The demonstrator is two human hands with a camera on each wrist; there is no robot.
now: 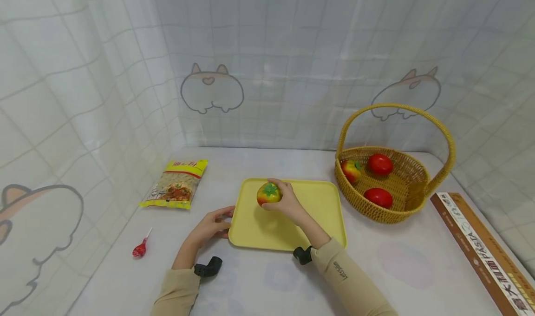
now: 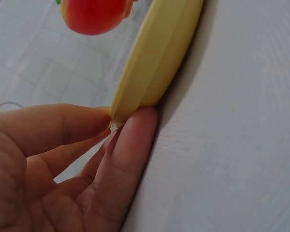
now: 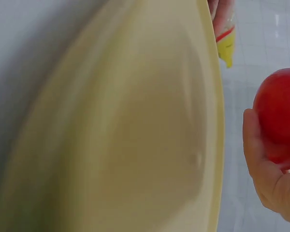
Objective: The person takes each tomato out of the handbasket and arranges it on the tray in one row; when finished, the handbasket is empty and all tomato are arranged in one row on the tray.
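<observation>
Over the left half of a yellow tray (image 1: pixel 309 213), my right hand (image 1: pixel 288 204) grips a red-and-yellow fruit (image 1: pixel 267 194) with a green leafy top. The right wrist view shows the red side of that fruit (image 3: pixel 282 116), with a finger along it, raised above the tray's rim. My left hand (image 1: pixel 211 227) is at the tray's left edge. In the left wrist view, its thumb and fingertips (image 2: pixel 135 130) pinch the tray's corner (image 2: pixel 154 58) close to the table.
A wicker basket (image 1: pixel 418 200) with a tall handle stands at right, holding two red fruits (image 1: pixel 380 164) and a red-yellow one (image 1: pixel 351 171). A long pasta box (image 1: pixel 480 255) lies at the right edge. At left lie a yellow food packet (image 1: pixel 175 184) and a red lollipop (image 1: pixel 140 248).
</observation>
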